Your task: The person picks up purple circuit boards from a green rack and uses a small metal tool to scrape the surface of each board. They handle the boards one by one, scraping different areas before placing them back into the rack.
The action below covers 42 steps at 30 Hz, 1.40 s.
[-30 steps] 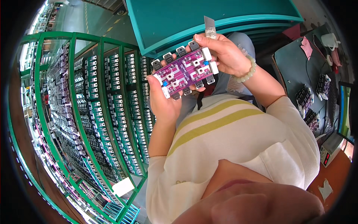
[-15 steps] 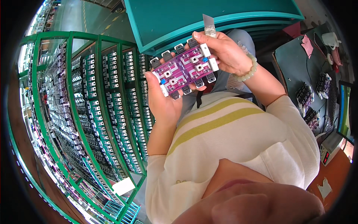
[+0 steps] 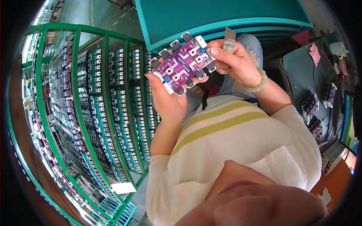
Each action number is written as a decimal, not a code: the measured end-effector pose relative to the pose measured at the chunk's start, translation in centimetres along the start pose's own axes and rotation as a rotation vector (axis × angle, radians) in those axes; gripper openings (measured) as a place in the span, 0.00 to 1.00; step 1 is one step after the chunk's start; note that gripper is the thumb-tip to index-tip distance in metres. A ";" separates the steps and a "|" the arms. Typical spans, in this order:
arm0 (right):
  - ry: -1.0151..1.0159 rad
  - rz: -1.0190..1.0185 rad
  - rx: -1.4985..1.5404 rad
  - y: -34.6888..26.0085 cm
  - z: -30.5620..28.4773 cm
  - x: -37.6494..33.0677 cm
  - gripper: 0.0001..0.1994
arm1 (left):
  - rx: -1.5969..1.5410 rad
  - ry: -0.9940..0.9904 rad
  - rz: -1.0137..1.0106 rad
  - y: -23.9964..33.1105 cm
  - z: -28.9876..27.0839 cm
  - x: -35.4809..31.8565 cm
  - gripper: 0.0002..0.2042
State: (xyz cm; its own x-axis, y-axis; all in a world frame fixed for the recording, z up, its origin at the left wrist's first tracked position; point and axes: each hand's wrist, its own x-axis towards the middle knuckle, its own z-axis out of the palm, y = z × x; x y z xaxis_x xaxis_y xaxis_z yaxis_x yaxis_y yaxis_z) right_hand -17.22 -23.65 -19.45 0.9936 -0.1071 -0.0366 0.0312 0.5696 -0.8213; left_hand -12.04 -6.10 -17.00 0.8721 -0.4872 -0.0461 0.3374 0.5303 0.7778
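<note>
- The left hand [image 3: 167, 100] is cupping a purple circuit board [image 3: 183, 64] from below, with its fingers pressing on the board's lower end.
- The right hand [image 3: 235, 62] is pinching the board's upper end with its thumb, and it is also holding a small grey metal blade [image 3: 229, 39] between its fingers.
- The board is being held up in the air in front of the person's chest, above the lap, and nothing is carrying it but the two hands.
- The board is tilting, so I think it could be slipping out and falling to the floor if a hand is letting go.
- The black parts sticking out along its sides look thin, so squeezing too hard could be bending them.
- The blade is sitting close to the board, so it could be scratching it or poking a finger.
- The green rack [image 3: 98, 113] full of boards is standing just to the left, so a swinging elbow could be bumping it.
- Compared with a second ago, the board is sitting a little higher and is tipping more toward the face, while both hands are keeping the same grip.
</note>
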 end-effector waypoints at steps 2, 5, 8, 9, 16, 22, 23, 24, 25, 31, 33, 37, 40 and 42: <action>0.000 0.006 0.016 0.0 -0.1 0.0 0.10 | 0.020 0.024 -0.013 0.0 0.2 0.1 0.30; -0.016 0.023 0.017 0.1 -0.4 -0.1 0.11 | 0.071 -0.003 -0.001 0.0 0.3 0.2 0.32; -0.032 0.041 0.028 0.3 -0.7 -0.1 0.12 | 0.042 -0.032 -0.016 0.1 0.0 0.2 0.31; -0.035 0.046 0.036 0.3 -0.7 0.0 0.12 | 0.048 -0.049 -0.022 0.3 0.1 0.2 0.31; 0.033 0.058 0.069 0.1 -0.3 0.1 0.10 | 0.151 -0.001 -0.019 0.6 -0.3 0.3 0.28; 0.010 0.067 0.090 0.0 -0.4 0.2 0.10 | 0.073 -0.035 -0.047 0.6 -0.3 0.5 0.27; 0.007 0.067 0.093 -0.1 -0.5 0.2 0.10 | 0.070 -0.038 -0.049 0.6 -0.1 0.5 0.27; 0.005 0.066 0.095 -0.1 -0.5 0.2 0.10 | 0.061 -0.031 -0.051 0.6 0.0 0.5 0.27; 0.000 0.068 0.102 0.0 -0.5 0.2 0.10 | 0.053 -0.025 -0.052 0.5 0.0 0.5 0.27; -0.018 0.067 0.115 -0.1 -0.9 0.1 0.09 | 0.124 -0.071 -0.032 0.7 0.0 0.5 0.28; -0.004 0.057 0.112 -0.2 -0.8 0.0 0.09 | 0.139 -0.139 -0.019 0.6 -0.5 0.8 0.27; -0.024 0.049 0.124 -0.3 -0.6 0.0 0.09 | 0.104 -0.085 -0.014 0.3 -0.4 0.8 0.27; -0.028 0.046 0.116 -0.5 -0.5 -0.1 0.10 | 0.103 -0.025 0.007 0.2 0.2 0.6 0.29; -0.026 0.045 0.112 -0.5 -0.4 -0.1 0.10 | 0.120 -0.089 0.006 0.3 -0.3 0.7 0.29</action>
State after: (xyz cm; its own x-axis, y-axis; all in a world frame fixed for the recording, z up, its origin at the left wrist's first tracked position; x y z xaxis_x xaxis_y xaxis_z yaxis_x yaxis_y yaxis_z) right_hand -17.41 -24.26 -19.24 0.9967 -0.0587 -0.0563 -0.0034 0.6611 -0.7503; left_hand -11.18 -6.07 -17.03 0.8371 -0.5470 0.0104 0.2831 0.4494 0.8473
